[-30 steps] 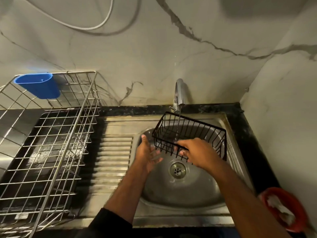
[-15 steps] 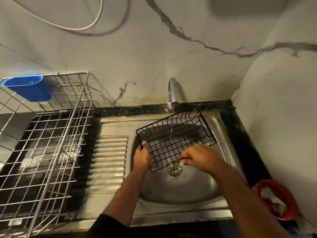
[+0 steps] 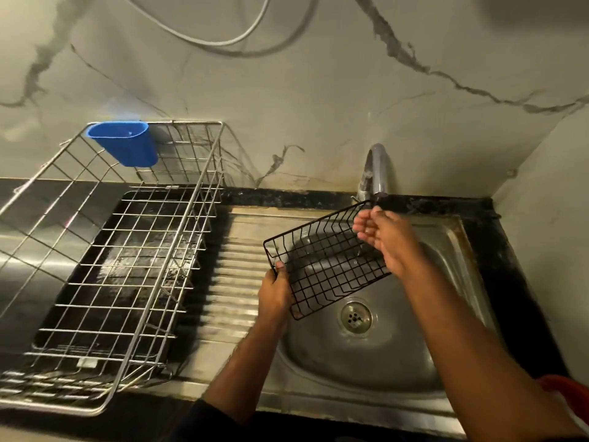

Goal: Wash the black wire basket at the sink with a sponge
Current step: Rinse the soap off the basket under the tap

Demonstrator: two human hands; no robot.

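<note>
Since the earlier frame the right hand (image 3: 381, 242) has let go of the near edge of the black wire basket (image 3: 322, 261) and gone up to its far end, under the tap (image 3: 376, 173); the left hand (image 3: 275, 293) has stayed on the basket's left end. The basket is now tilted, held over the sink (image 3: 459, 250) bowl, far right corner raised toward the tap spout, near corner low, just beside the drain (image 3: 356, 315). Left grip: thumb over the rim wire, fingers curled under the end wall, clamping the basket. Right grip: fingers loosely cupped, palm up, at the basket's far corner; cannot tell whether it touches the wire, no pinch visible. Droplets show below the right hand. No sponge in either hand.

To the left of the sink, on the tabletop (image 3: 19, 244), a steel wire dish rack (image 3: 127, 269) stands over a dark tray, with a blue plastic cup holder (image 3: 124, 145) hooked on its far rim. A red object (image 3: 567, 393) sits at the near right corner, cut by the frame edge. A white cable (image 3: 223, 39) loops on the marble wall.
</note>
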